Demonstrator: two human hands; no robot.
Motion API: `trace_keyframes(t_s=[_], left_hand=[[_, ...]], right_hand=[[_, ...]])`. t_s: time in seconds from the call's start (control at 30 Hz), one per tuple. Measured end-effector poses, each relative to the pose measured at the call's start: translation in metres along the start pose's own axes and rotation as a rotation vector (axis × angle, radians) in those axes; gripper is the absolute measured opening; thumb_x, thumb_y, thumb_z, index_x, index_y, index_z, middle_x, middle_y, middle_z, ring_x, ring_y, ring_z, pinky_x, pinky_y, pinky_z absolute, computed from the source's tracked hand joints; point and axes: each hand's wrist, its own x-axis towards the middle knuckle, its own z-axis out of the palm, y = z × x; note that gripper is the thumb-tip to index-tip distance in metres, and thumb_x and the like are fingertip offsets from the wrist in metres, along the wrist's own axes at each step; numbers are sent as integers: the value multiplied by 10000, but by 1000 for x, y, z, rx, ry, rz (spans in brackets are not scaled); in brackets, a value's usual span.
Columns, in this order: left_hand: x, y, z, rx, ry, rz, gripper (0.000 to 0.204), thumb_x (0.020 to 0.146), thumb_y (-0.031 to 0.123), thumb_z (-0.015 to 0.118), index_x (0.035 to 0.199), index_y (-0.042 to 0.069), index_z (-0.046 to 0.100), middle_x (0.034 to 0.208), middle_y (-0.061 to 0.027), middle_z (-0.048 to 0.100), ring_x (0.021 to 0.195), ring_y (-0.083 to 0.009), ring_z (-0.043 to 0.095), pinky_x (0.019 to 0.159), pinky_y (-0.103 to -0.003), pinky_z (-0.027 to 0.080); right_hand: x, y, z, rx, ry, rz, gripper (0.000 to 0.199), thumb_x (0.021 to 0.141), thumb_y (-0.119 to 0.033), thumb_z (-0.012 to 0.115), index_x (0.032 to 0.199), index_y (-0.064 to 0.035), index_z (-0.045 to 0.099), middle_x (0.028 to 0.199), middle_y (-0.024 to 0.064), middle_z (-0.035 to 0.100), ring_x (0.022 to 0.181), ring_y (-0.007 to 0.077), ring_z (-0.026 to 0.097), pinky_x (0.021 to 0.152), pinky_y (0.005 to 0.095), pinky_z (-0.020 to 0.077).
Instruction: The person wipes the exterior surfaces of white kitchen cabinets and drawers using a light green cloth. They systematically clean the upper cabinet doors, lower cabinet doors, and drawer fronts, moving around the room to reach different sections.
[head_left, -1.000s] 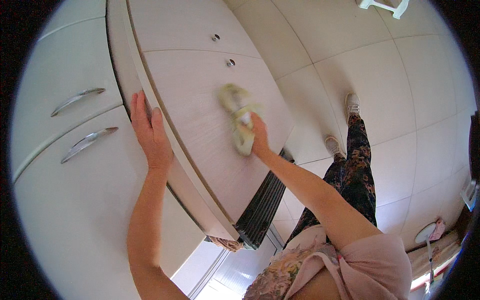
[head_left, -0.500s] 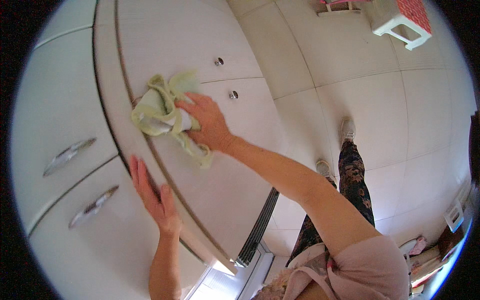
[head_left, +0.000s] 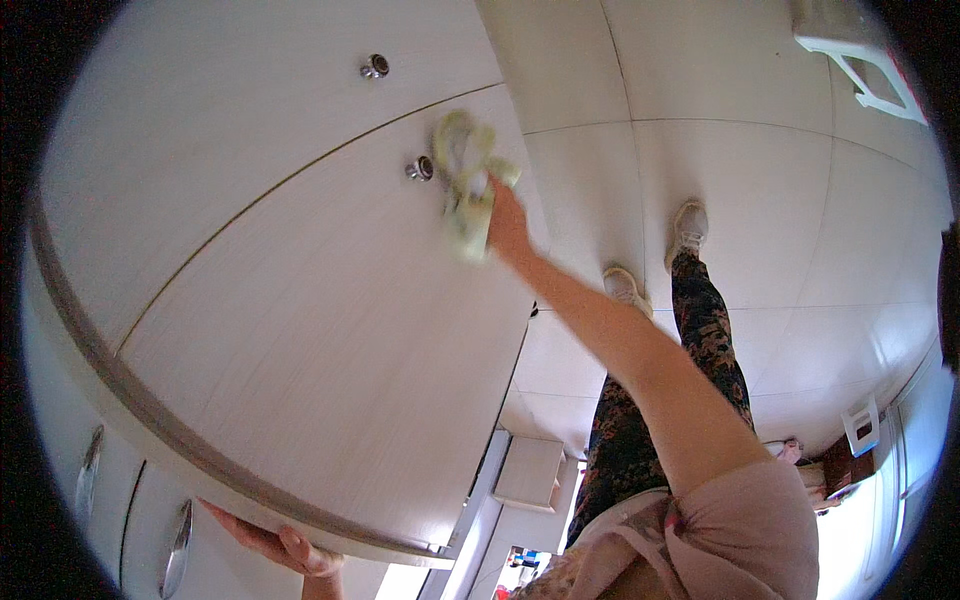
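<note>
My right hand [head_left: 508, 222] grips a pale yellow-green cloth [head_left: 470, 232], which is bunched and blurred by motion. It is at the lower part of a pale wood-grain cabinet door [head_left: 320, 310], beside that door's round metal knob [head_left: 420, 168]. Against the pale ledge [head_left: 330, 538] above the doors rests my left hand [head_left: 270, 540], its fingers stretched out and thumb apart, holding nothing. A silver drawer handle [head_left: 177, 550] lies close to its fingertips.
A second door with a round knob [head_left: 375, 66] adjoins the first. Tiled floor [head_left: 740, 200] spreads to the right, where my shoes [head_left: 690, 225] stand. A white stool [head_left: 865, 75] is at the upper right, and a small pale cabinet [head_left: 530, 472] sits low in the middle.
My right hand has carried the cloth from the door's top edge by the ledge down to near the knob. The view has shifted, and my left hand stays by the ledge.
</note>
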Motion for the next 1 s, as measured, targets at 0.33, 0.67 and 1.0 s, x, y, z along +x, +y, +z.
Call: trace_keyframes(t_s=[0.33, 0.67, 1.0], left_hand=[[-5, -17, 5, -8, 77, -113, 880, 840, 503, 444, 1463, 5, 71, 1515, -186, 111, 1384, -367, 176, 1109, -522, 203], [15, -16, 31, 58, 43, -87, 876, 845, 518, 440, 1462, 7, 85, 1512, -185, 124, 1382, -358, 182, 1109, -512, 201], [34, -23, 46, 56, 68, -45, 872, 849, 532, 436, 1460, 8, 100, 1509, -184, 137, 1381, -350, 188, 1109, -502, 199]], right_hand=[[-138, -69, -26, 231, -148, -476, 801, 480, -290, 834, 1224, -235, 542, 1421, 165, 344, 1301, 364, 315, 1043, 521, 250], [-221, 132, 7, 428, 45, 474, 719, 813, -231, 641, 1433, -118, 295, 1422, 201, 339, 1330, 351, 290, 1100, 450, 234], [111, -18, -8, 119, 126, -385, 714, 721, -316, 704, 1361, -164, 427, 1313, 225, 465, 1225, 383, 421, 1033, 442, 343]])
